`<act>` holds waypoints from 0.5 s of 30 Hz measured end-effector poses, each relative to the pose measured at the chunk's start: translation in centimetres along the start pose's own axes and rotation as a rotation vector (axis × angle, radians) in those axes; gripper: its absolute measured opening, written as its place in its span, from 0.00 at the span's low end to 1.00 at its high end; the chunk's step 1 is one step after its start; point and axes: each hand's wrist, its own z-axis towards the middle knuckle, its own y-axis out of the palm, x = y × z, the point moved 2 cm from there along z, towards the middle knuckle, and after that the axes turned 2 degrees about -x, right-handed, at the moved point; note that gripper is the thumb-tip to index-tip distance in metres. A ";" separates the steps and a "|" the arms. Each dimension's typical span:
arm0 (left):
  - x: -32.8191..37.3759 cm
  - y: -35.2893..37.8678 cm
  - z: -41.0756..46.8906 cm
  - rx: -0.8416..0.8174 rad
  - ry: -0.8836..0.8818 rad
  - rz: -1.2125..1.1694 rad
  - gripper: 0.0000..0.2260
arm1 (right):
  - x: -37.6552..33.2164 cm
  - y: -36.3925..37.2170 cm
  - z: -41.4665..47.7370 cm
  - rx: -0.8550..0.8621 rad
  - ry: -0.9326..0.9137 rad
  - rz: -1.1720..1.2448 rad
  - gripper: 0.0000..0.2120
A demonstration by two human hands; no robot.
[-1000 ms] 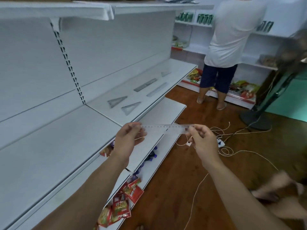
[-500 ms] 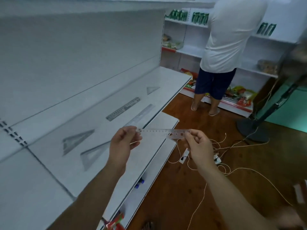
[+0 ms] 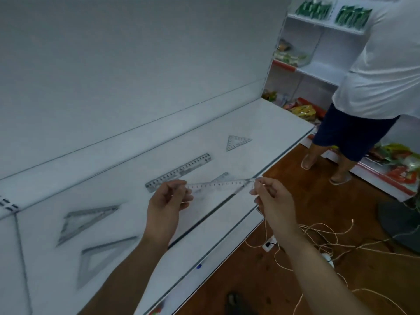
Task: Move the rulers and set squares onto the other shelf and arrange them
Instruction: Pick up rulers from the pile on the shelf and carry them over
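Ruler, clear plastic (image 3: 218,185) - held roughly level in the air over the front part of the white shelf (image 3: 261,123), not touching it. Left hand (image 3: 167,201) pinches one end between thumb and curled fingers; right hand (image 3: 272,198) pinches the other end the same way.

Lying flat on that shelf:
- grey ruler (image 3: 179,171), diagonal, just behind the held one
- second ruler (image 3: 221,177), mostly hidden behind the held one
- small set square (image 3: 237,142), further right, apart from the rulers
- rear large set square (image 3: 84,220) and front large set square (image 3: 102,258) at the left, side by side, not touching

Blur hides the markings on the left pair.

Second person (image 3: 381,64), white shirt and dark shorts, stands at the far shelving. Thin cords (image 3: 329,242) lie tangled on the wooden floor.
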 end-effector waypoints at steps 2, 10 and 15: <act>-0.4 -0.2 0.4 0.090 0.032 0.030 0.06 | 0.0 0.8 2.6 -0.103 -0.025 -0.029 0.07; -0.4 0.0 0.5 0.346 0.079 0.209 0.08 | -0.6 2.6 9.9 -0.546 -0.164 -0.154 0.11; 0.0 -0.7 -0.5 0.234 0.108 0.475 0.15 | -0.4 2.6 12.8 -0.803 -0.203 -0.213 0.17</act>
